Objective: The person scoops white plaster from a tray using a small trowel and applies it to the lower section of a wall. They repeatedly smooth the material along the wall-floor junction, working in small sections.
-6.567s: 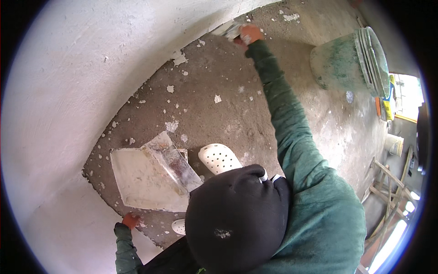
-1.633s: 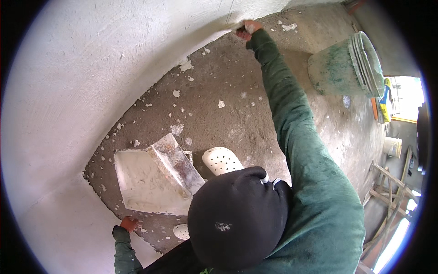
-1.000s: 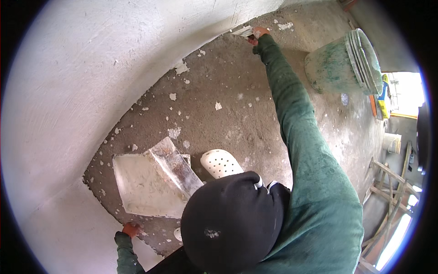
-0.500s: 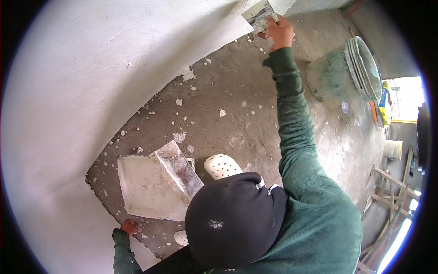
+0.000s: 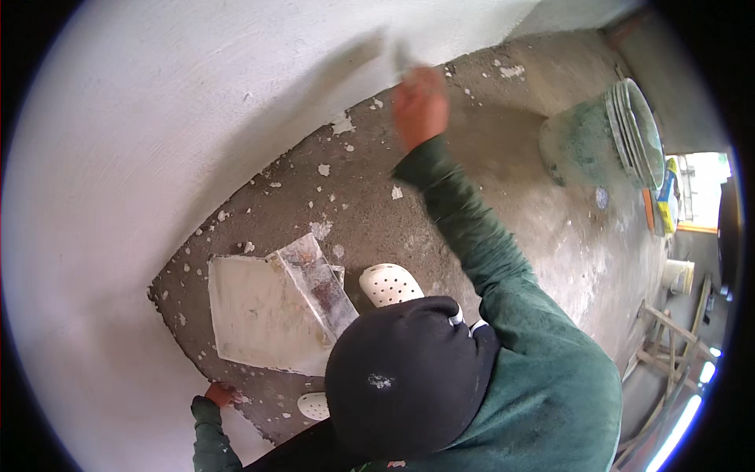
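My right hand, blurred by motion, is closed on a putty knife. Its broad flat blade showed in the earlier frame but is now a smear against the foot of the white wall. At the lower left, my left hand is low beside the wall's base, its fingers apart and holding nothing that I can see. Between the hands, a pale flat sheet lies on the floor, with a stained, bent metal-like piece across its right side.
White chips dot the brown floor. A plaster-smeared bucket is at the far right, with a small pail and wooden frame pieces nearer. White perforated clogs show beside a black cloth-covered rounded shape.
My right hand and the putty knife have swept left and nearer along the wall's base. My left hand has stayed about where it was. The view has shifted slightly.
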Action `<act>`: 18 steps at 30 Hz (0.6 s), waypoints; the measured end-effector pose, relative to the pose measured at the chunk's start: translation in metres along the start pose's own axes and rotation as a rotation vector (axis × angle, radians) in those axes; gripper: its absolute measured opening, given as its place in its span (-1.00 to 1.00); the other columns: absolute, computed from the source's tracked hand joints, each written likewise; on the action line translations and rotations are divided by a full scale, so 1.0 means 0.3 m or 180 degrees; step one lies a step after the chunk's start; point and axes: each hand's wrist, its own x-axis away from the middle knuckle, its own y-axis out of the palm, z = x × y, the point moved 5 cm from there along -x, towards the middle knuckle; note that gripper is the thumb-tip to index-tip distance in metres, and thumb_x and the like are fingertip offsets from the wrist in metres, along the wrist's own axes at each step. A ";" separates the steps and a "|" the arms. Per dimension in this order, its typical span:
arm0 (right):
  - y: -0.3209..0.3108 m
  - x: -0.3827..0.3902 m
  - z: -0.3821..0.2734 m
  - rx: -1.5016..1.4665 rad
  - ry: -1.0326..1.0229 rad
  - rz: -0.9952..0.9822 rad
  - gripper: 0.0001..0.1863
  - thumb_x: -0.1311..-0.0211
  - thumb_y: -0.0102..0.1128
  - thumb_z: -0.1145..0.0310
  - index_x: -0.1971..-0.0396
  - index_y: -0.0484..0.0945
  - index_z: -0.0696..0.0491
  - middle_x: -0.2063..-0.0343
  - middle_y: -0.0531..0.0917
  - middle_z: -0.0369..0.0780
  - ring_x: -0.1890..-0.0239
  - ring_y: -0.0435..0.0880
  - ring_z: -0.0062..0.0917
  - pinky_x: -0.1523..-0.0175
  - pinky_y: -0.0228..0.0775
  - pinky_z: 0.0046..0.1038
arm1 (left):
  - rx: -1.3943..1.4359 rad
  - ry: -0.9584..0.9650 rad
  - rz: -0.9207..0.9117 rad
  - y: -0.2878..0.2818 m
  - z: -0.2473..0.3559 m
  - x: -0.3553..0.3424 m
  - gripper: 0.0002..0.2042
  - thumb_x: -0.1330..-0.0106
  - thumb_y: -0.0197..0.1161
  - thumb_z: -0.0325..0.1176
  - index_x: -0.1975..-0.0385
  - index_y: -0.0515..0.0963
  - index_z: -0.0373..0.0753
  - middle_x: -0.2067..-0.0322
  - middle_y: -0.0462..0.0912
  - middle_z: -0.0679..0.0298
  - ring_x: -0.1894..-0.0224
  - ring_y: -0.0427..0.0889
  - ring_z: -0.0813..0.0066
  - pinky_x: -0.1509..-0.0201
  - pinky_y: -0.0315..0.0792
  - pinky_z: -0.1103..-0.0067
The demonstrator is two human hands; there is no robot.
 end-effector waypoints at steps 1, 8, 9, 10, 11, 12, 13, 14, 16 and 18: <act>-0.017 -0.038 0.133 -0.0013 0.0286 0.0398 -0.71 -0.13 0.06 0.39 0.19 0.47 0.24 0.20 0.51 0.02 0.13 0.48 -0.08 0.08 0.37 -0.17 | -0.0087 0.0014 -0.0002 0.031 -0.001 -0.017 -0.75 -0.26 -0.04 -0.40 0.27 0.52 -0.45 0.35 0.65 0.02 0.37 0.67 0.21 0.39 0.52 0.37; 0.329 -0.021 -0.335 -0.0439 0.0421 0.0257 -0.75 -0.15 0.09 0.34 0.34 0.51 0.26 0.21 0.48 0.05 0.18 0.51 -0.11 0.12 0.40 -0.22 | -0.4012 0.1878 -0.0133 -0.334 -0.528 -0.227 -0.75 -0.16 0.02 -0.15 0.32 0.61 -0.03 0.35 0.64 0.22 0.29 0.60 0.22 0.20 0.43 0.26; 0.321 0.099 -0.504 -0.0554 0.0233 0.0167 -0.75 -0.14 0.13 0.34 0.35 0.52 0.26 0.27 0.50 0.04 0.22 0.53 -0.13 0.15 0.41 -0.22 | -0.4037 0.1182 -0.0267 -0.383 -0.489 -0.281 -0.76 -0.15 0.03 -0.11 0.44 0.63 -0.01 0.41 0.64 0.22 0.36 0.59 0.23 0.29 0.42 0.25; 0.317 0.233 -0.707 -0.0589 0.0224 0.0060 -0.76 -0.16 0.10 0.37 0.33 0.50 0.27 0.28 0.50 0.04 0.24 0.52 -0.13 0.15 0.39 -0.25 | -0.3733 0.1546 0.0537 -0.511 -0.584 -0.212 -0.75 -0.16 0.05 -0.12 0.57 0.63 -0.05 0.53 0.63 0.19 0.45 0.60 0.21 0.38 0.46 0.28; 0.253 0.341 -0.792 -0.0214 -0.0025 0.0014 -0.78 -0.19 0.07 0.39 0.30 0.49 0.27 0.29 0.50 0.03 0.26 0.51 -0.13 0.16 0.37 -0.28 | -0.2323 0.0584 0.0821 -0.520 -0.385 -0.291 -0.68 -0.15 0.06 -0.10 0.70 0.60 -0.11 0.64 0.61 0.15 0.56 0.59 0.19 0.47 0.48 0.33; 0.235 0.471 -1.013 -0.0836 -0.0313 -0.0181 -0.78 -0.20 0.06 0.42 0.29 0.47 0.30 0.32 0.49 0.04 0.29 0.50 -0.11 0.20 0.35 -0.26 | -0.1933 0.0414 0.1003 -0.601 -0.571 -0.243 -0.69 -0.13 0.09 -0.08 0.66 0.60 -0.16 0.65 0.61 0.15 0.59 0.60 0.24 0.48 0.50 0.38; 0.226 0.592 -1.200 -0.1065 -0.0345 -0.0574 -0.78 -0.19 0.07 0.43 0.29 0.48 0.31 0.30 0.49 0.06 0.28 0.50 -0.07 0.21 0.36 -0.23 | -0.1587 0.0309 0.1145 -0.651 -0.759 -0.217 -0.68 -0.11 0.13 -0.07 0.62 0.60 -0.21 0.66 0.62 0.15 0.63 0.60 0.29 0.49 0.51 0.42; 0.238 0.699 -1.340 -0.1171 -0.0455 -0.0962 -0.78 -0.17 0.09 0.44 0.30 0.48 0.32 0.29 0.49 0.07 0.28 0.50 -0.02 0.23 0.36 -0.20 | -0.1071 0.0183 0.1115 -0.662 -0.845 -0.214 -0.72 -0.10 0.14 -0.14 0.55 0.60 -0.24 0.64 0.62 0.17 0.60 0.61 0.31 0.48 0.51 0.44; 0.266 0.836 -1.592 -0.1467 -0.0636 -0.1639 -0.79 -0.18 0.08 0.45 0.28 0.47 0.31 0.33 0.48 0.03 0.33 0.49 -0.13 0.27 0.33 -0.28 | -0.0327 0.0293 0.0900 -0.688 -0.927 -0.210 -0.78 -0.10 0.13 -0.27 0.41 0.59 -0.28 0.59 0.63 0.18 0.56 0.63 0.36 0.50 0.51 0.48; 0.347 0.937 -1.817 -0.1664 -0.0784 -0.2276 -0.80 -0.19 0.07 0.46 0.26 0.46 0.29 0.37 0.47 -0.02 0.38 0.48 -0.24 0.31 0.31 -0.37 | 0.0067 0.0460 0.0769 -0.736 -1.009 -0.175 -0.79 -0.10 0.10 -0.36 0.32 0.58 -0.29 0.53 0.65 0.19 0.55 0.63 0.39 0.52 0.50 0.51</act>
